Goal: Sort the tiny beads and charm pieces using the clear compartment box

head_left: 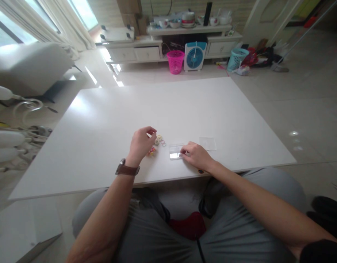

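Observation:
My left hand (141, 143), with a brown watch on its wrist, hovers over a small heap of little rings and hair ties (159, 140) on the white table (102, 128). Its fingers are pinched together; what they hold is too small to name. A few colourful ties (151, 151) lie under its palm. My right hand (196, 156) rests on the table with fingers curled against a small clear plastic box (175, 151). A clear flat lid or bag (207, 143) lies just right of the box.
A white sofa (28, 65) stands at the left. At the back a white low cabinet (146, 51) carries bowls, with a pink basket (175, 61), a blue fan (195, 55) and a teal basket (236, 58) on the floor in front.

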`<state>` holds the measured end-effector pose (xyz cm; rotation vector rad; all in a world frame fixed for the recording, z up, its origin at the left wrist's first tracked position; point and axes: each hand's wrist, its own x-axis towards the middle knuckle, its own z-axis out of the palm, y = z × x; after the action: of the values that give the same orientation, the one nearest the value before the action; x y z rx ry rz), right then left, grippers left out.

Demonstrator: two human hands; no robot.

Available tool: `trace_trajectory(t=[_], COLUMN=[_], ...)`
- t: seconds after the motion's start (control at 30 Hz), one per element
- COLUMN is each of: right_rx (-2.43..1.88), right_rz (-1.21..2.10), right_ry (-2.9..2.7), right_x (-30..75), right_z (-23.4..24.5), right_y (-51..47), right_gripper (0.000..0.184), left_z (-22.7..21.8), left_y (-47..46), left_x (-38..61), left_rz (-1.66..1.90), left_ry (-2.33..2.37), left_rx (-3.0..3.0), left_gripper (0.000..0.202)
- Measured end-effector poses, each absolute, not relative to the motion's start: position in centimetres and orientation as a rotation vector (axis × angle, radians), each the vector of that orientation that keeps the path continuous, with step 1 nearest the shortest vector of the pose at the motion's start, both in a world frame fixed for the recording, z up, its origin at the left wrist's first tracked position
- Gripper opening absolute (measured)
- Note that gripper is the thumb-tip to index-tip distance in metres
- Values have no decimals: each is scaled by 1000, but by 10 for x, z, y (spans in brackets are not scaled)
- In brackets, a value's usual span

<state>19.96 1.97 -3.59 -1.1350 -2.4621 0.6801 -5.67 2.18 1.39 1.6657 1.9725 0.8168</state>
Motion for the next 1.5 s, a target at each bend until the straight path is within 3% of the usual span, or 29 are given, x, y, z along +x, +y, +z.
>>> trace_trajectory(t=[0.17, 0.47, 0.8, 1.3, 1.5], right_rx=[-1072, -1046, -1023, -1008, -1015], right_rz=[576, 492, 518, 504, 514], right_ry=[-2573, -2593, -2534, -2525, -2523], right_x=[200, 199, 194, 194, 194], right_z=[-36, -31, -23, -23, -23], right_y=[20, 20, 17, 17, 17], right_gripper=[11, 9, 9, 10, 10], left_z=[14, -2, -29, -29, -23], left_y=[21, 21, 27, 19, 17], left_x=[-68, -53, -44, -31, -38], left_rz=[611, 254, 186, -14, 93], left_ry=[2146, 2056, 1963, 1923, 1892], left_rx=[1758, 1934, 2194, 2254, 2226], left_gripper=[20, 18, 26, 28, 24])
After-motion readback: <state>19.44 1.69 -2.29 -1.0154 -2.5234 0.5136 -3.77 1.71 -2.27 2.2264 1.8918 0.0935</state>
